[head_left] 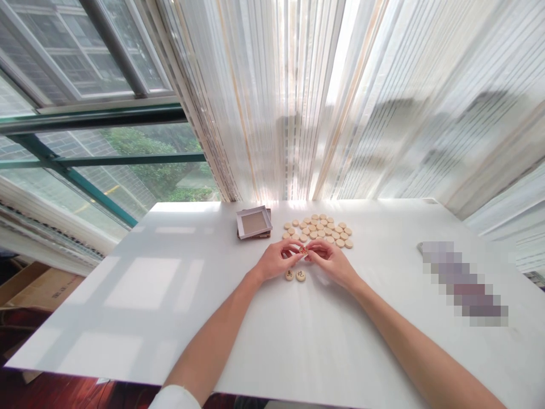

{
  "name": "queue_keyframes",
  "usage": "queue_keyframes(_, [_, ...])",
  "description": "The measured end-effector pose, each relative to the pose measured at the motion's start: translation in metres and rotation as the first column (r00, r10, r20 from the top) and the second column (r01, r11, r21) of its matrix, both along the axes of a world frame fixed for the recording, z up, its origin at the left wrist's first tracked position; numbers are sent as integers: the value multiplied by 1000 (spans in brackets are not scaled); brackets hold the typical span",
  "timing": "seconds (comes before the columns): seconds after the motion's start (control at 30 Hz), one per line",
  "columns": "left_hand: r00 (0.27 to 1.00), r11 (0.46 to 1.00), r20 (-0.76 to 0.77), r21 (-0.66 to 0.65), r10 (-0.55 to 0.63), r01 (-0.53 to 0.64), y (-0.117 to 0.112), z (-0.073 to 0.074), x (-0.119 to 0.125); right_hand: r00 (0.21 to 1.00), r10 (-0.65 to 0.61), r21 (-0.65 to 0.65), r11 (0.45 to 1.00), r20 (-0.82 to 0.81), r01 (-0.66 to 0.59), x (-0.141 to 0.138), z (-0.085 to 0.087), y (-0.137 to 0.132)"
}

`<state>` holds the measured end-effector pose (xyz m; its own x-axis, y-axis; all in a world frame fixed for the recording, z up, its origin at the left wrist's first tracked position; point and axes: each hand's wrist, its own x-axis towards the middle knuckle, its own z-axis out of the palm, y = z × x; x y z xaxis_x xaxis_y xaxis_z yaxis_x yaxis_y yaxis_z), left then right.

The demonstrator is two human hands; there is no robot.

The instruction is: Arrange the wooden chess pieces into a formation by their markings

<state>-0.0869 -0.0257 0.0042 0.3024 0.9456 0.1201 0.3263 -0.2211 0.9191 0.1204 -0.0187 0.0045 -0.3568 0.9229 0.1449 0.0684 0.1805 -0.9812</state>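
Between my two hands is a Chinese chess piece (303, 250) with a red character facing up. My left hand (279, 258) pinches it from the left, and my right hand (327, 255) grips it from the right. Just below, on the table, lie two more pieces side by side with black characters: a left piece (289, 275) and a right piece (301, 275). Beyond my fingers spreads a loose group of plain-looking round wooden pieces (328, 226), their tops without visible characters. Some of that group is partly hidden behind my hands.
A shallow open box (254, 222) sits at the back, left of the pieces, on top of a brown part. At the right lies a blurred-out object (464, 281). The white table (128, 318) backs onto a striped curtain (272, 113); a window (128, 147) is at left.
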Motion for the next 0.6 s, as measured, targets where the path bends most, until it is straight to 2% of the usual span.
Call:
queue_keyframes(0.2, [1000, 1000, 17, 7, -8, 7, -1, 1, 0, 999, -33, 56, 998, 41, 31, 0, -4, -2])
queue_keyframes(0.43, [1000, 999, -24, 35, -7, 7, 0, 2, 1, 999, 18, 29, 999, 47, -19, 2, -1, -4])
queue_keyframes(0.6, [1000, 999, -19, 51, 1, 0, -2, 3, 2, 997, -15, 63, 998, 81, 10, 2, -1, -5])
